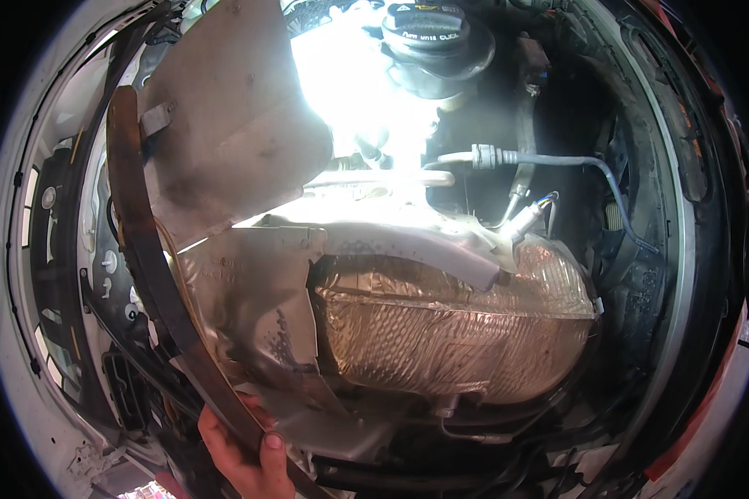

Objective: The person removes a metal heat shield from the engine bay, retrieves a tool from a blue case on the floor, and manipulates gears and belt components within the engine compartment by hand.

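Engine bay seen from above. A black round reservoir cap (427, 29) sits at the top centre on a dark reservoir (441, 71). Below it, a grey hose (558, 160) runs rightward from a pale connector (484, 155) and curves down toward the right rim. A sensor plug with coloured wires (531, 216) stands tilted just above a crinkled, copper-toned foil heat shield (458, 333), which fills the centre. A smooth grey metal cover (416, 241) overlaps the shield's upper edge. A flat, stained grey panel (233, 125) occupies the upper left. Strong glare hides the area between panel and reservoir.
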### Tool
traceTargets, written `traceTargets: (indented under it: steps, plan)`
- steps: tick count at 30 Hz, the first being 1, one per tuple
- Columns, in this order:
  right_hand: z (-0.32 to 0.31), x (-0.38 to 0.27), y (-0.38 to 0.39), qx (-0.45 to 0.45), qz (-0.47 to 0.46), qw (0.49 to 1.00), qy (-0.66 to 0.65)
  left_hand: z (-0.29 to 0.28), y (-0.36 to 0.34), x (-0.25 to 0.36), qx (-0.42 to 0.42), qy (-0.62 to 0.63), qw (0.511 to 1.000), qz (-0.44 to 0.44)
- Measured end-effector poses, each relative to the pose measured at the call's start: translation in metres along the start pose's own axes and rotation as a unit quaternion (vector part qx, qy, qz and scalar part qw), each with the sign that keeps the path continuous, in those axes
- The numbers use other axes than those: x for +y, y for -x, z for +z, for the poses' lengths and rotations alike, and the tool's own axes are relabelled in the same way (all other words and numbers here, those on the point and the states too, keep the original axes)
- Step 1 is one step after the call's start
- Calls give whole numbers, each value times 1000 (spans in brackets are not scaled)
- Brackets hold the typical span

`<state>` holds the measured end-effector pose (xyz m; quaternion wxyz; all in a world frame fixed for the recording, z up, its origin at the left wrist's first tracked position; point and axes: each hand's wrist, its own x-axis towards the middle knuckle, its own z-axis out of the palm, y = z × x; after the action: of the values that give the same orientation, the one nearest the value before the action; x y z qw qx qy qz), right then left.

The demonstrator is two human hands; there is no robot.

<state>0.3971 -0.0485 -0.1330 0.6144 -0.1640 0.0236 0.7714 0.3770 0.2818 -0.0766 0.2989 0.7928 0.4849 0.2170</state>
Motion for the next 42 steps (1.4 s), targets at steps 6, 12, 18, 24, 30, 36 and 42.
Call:
traceTargets:
  steps: [6, 12, 18, 24, 30, 36, 42]
  plan:
    - [4, 1, 1, 8, -2, 999, -46, 2, 1, 3, 12, 4, 1000, 9]
    - [9, -5, -1, 7, 1, 994, -105, 2, 6, 0, 47, 22, 999, -11]
    - [12, -18, -3, 13, 18, 999, -50, 1, 7, 1, 66, 69, 995, -29]
    - [16, -23, -3, 17, 15, 999, -39, -1, 5, 2, 49, 58, 997, -1]
    - [26, -36, -13, 41, 21, 998, -49, -1, 7, 4, 47, 105, 993, -9]
    - [30, -33, -15, 75, -3, 992, -101, 0, 10, -5, 44, 144, 989, -5]
    - [36, -37, -19, 106, -8, 988, -113, 0, 17, -11, 49, 117, 992, -4]
